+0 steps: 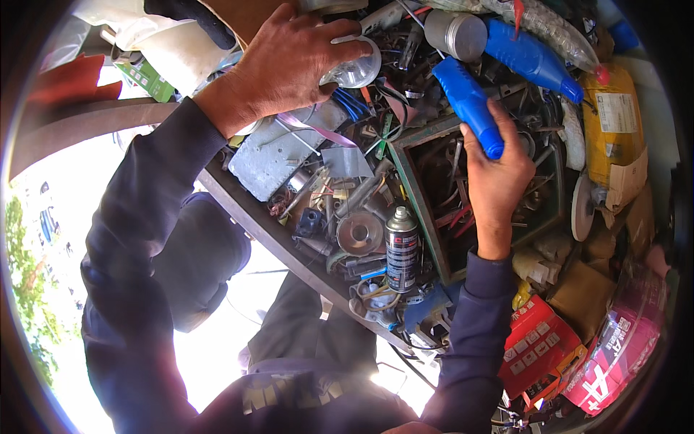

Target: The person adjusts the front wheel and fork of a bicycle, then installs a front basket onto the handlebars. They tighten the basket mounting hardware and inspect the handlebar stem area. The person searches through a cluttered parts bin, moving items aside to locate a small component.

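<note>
My right hand (499, 173) grips a blue plastic bottle (466, 103) near its narrow capped end, with the wide end pointing up and away. Below this hand lies a green-edged metal tray (415, 206) full of dark tools, among them a pair of red handles (461, 219). At the upper left, my left hand (287, 68) has its fingers curled around a clear plastic container (355, 68), partly hidden by the fingers. Beyond the right hand rest a second blue bottle (534, 59) and a grey cylindrical can (455, 35).
An aerosol can (401, 249) stands upright beside the tray. A ring-shaped metal part (359, 233) and a pale grey slab (282, 146) lie amid loose hardware. Along the right are a yellow taped package (612, 130), a red box (539, 347) and a pink package (618, 347). A metal edge (293, 257) runs in front.
</note>
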`<state>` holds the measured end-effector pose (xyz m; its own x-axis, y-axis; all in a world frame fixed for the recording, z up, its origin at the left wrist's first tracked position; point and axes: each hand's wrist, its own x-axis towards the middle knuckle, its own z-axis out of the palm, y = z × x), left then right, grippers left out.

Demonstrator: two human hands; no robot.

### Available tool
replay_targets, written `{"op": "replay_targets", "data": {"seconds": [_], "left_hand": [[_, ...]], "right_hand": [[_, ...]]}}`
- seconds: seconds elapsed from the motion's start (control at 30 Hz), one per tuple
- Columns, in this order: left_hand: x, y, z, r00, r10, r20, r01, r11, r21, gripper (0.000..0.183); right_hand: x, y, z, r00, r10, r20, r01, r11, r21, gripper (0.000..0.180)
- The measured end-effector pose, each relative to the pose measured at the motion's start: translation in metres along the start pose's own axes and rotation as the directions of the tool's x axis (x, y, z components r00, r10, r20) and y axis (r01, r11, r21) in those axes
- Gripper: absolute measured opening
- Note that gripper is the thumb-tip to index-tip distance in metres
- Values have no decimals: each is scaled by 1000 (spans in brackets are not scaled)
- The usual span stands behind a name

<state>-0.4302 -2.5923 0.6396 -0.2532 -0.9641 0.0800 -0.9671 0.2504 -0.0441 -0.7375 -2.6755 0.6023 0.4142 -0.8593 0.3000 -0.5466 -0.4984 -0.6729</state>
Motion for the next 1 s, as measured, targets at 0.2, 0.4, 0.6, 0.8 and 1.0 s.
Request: {"op": "replay_targets", "data": {"seconds": [0.2, 0.4, 0.6, 0.8, 1.0], "left_hand": [[-6, 0, -9, 1000, 23, -21, -23, 999, -24, 80], [-10, -4, 2, 997, -36, -74, 38, 999, 16, 78], [23, 6, -10, 992, -124, 12, 124, 990, -73, 65], [41, 16, 12, 974, -228, -17, 227, 972, -60, 62], [41, 12, 50, 990, -97, -100, 105, 991, 77, 85]], "right_hand": [[5, 7, 5, 997, 76, 23, -77, 997, 17, 45], [19, 1, -15, 940, -254, 229, 264, 965, -11, 51], [1, -6, 38, 820, -460, 341, 517, 851, -94, 64], [-18, -59, 81, 815, -416, 403, 508, 848, -150, 45], [-10, -19, 36, 863, -165, 478, 168, 985, 37, 62]]}}
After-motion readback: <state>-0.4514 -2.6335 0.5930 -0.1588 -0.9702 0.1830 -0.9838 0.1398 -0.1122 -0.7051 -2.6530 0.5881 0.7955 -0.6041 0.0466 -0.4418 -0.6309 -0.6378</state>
